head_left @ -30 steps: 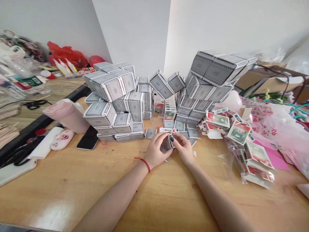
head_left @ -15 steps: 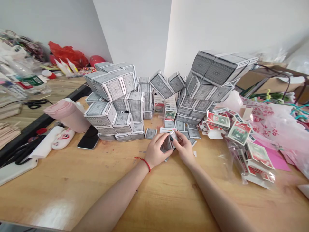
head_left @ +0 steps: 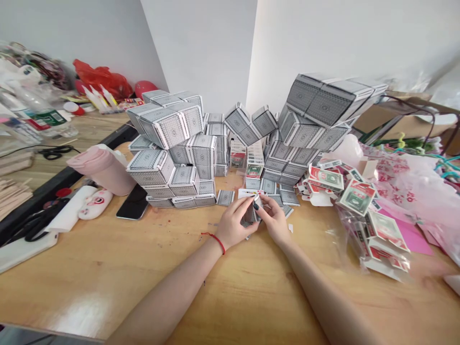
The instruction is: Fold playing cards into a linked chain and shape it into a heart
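My left hand and my right hand meet at the middle of the table, both closed on a small box of folded playing cards with grey patterned backs. My right thumb, with a dark nail, presses on its near side. The fingers hide much of the box. Loose grey-backed playing cards lie just beyond my hands, and a single card lies off to the left. A face-up card shows behind my fingertips.
Stacked card blocks rise on the left and right. A phone and pink roll stand left. Opened red-and-green card boxes and pink plastic bags are heaped right. Scissors lie far left.
The view has shifted very slightly. Both hands stay on the small card box in nearly the same place, with only a slight movement of the fingers.
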`<action>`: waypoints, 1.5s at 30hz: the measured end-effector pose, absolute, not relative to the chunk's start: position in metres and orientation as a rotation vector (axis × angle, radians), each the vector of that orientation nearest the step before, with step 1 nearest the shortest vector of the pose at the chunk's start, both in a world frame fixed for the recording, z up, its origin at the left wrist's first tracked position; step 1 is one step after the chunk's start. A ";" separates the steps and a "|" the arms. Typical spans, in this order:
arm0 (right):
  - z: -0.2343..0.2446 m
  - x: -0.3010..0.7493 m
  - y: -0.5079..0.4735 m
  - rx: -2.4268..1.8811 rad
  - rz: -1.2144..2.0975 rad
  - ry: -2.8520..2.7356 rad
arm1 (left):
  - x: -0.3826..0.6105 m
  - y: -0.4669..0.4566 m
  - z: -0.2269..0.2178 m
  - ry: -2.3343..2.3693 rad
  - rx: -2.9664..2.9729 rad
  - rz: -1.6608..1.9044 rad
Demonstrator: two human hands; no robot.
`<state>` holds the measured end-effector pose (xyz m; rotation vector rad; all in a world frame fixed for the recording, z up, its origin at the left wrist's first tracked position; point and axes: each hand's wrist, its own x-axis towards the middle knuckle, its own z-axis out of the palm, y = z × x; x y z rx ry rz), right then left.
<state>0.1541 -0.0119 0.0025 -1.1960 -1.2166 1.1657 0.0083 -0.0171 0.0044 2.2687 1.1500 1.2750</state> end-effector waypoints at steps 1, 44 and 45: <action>0.003 0.154 -0.012 -1.202 1.161 -1.221 | 0.008 -0.017 0.004 1.143 2.285 1.271; 0.007 0.148 -0.015 -0.958 1.502 -1.173 | 0.014 -0.024 0.004 0.967 2.233 1.036; 0.007 0.149 -0.015 -0.954 1.507 -1.172 | 0.014 -0.024 0.005 0.953 2.227 1.032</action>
